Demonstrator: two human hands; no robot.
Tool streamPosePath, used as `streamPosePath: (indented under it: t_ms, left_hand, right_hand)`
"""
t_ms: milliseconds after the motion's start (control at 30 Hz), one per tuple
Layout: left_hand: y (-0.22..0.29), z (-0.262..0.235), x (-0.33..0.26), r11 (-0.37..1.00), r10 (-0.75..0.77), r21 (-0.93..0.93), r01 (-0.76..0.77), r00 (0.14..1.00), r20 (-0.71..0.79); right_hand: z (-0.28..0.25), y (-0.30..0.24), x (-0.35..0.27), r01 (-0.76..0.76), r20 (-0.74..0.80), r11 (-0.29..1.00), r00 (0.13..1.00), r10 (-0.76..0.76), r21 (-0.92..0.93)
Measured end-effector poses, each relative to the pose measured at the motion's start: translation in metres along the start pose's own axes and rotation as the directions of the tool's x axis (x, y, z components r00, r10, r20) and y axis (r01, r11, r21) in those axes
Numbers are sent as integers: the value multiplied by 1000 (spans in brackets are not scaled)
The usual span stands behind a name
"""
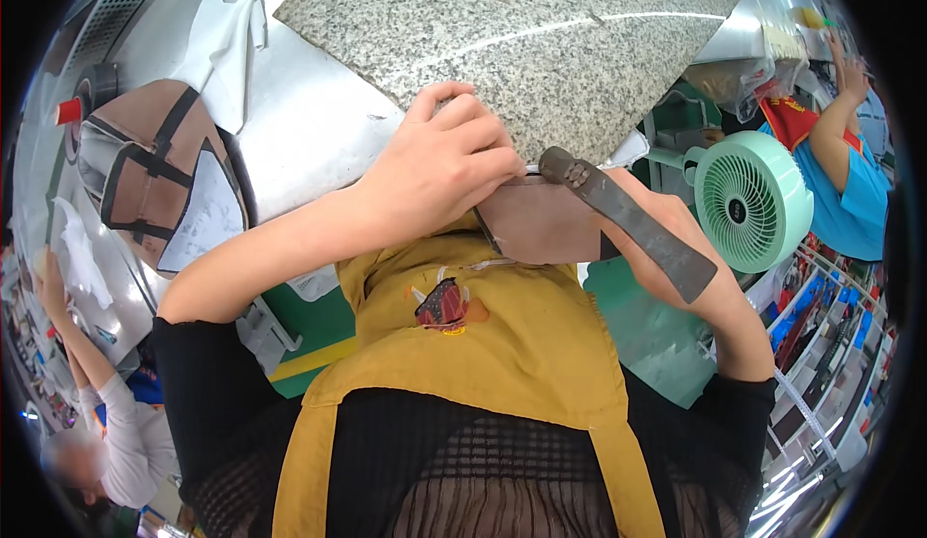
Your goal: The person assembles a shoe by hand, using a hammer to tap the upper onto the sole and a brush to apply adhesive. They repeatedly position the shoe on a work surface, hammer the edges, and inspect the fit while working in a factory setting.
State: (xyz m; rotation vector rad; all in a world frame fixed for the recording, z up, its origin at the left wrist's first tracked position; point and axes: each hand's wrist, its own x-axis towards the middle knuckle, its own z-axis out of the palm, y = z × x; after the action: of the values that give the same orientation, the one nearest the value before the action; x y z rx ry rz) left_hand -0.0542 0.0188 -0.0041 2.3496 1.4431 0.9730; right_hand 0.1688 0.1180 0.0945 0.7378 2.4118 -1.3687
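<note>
A brownish-pink leather-like panel with dark edges lies between my hands, at the near corner of a speckled stone slab. My left hand is closed, its fingertips pinching the panel's upper edge. My right hand is closed around a dark metal hammer, whose head has a rounded end near the panel and a flared flat end over my wrist. The hammer's handle and most of my right fingers are hidden beneath it. The hand also borders the panel's right side.
At left on the metal table sit a brown panelled bag piece with black strips, and white cloth. A mint-green fan stands at right. Co-workers' arms show at right and far left.
</note>
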Motion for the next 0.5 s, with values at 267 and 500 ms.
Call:
streamPosePath:
  t_ms: [267,500]
  left_hand:
    - [-2,2,0,958,220,190,-215,975,-3]
    - [-2,2,-3,960,214,191,-205,976,-31]
  right_hand:
    - [13,1,1,180,-229,982,956,-186,-47]
    - [7,-2,2,137,-128,987,981,-147,-86]
